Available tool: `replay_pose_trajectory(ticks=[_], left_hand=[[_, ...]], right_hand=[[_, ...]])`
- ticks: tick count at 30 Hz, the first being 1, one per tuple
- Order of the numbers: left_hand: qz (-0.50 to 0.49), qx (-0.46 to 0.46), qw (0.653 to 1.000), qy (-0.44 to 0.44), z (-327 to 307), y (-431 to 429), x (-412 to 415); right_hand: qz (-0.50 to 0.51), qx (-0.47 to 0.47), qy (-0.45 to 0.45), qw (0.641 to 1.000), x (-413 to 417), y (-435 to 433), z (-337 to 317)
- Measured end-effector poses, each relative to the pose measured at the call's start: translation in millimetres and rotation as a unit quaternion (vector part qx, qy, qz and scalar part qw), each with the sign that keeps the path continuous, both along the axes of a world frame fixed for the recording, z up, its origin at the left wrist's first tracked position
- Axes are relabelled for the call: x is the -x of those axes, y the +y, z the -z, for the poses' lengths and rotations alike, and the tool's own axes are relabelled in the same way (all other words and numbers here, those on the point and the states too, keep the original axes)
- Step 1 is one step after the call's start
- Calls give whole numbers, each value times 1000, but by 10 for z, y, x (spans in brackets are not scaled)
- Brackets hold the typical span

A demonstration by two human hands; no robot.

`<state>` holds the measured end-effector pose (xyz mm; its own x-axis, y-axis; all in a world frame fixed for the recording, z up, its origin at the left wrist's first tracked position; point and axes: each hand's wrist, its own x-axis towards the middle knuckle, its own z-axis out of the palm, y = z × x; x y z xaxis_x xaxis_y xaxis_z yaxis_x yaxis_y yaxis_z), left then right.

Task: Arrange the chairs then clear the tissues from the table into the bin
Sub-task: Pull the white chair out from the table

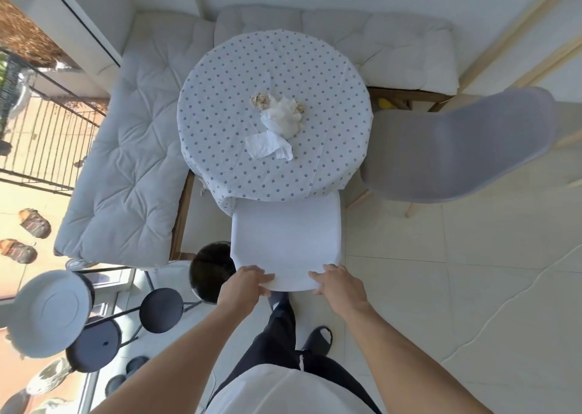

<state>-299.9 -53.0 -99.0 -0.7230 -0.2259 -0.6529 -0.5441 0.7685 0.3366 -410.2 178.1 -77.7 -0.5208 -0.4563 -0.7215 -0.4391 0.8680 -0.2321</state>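
Both the left hand [248, 283] and right hand [337, 283] grip the top edge of the white chair [285, 240], tucked at the table [220, 105] (probably light, rigid plastic, best held there), tissues [277, 127] uncleared.

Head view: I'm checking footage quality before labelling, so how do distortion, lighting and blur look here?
Head view: strong wide-angle bending, the wall lines and the grey chair bowing outward; bright daylight from the left washes out the white chair held by the left hand and right hand; the tissues on the table stay fairly sharp; edges soften.
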Motion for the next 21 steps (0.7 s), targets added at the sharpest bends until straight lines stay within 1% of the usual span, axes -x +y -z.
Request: replay_pose_trajectory(ticks=[3,9,12,18,21], left_hand=[[7,6,1000,11,15,-130,136],[18,-1,999,27,-25,-333,443],[22,-3,999,30,-20,-433,542],[27,-17,999,17,-21,-509,618],[27,-19,999,16,-40,-493,610]], right_hand=[[0,-12,12,1000,111,-135,-22],[33,-9,40,999,271,-336,-2],[45,-13,41,998,359,-423,25],[48,-53,46,996,465,-484,71],[68,-50,40,996,420,-481,90]])
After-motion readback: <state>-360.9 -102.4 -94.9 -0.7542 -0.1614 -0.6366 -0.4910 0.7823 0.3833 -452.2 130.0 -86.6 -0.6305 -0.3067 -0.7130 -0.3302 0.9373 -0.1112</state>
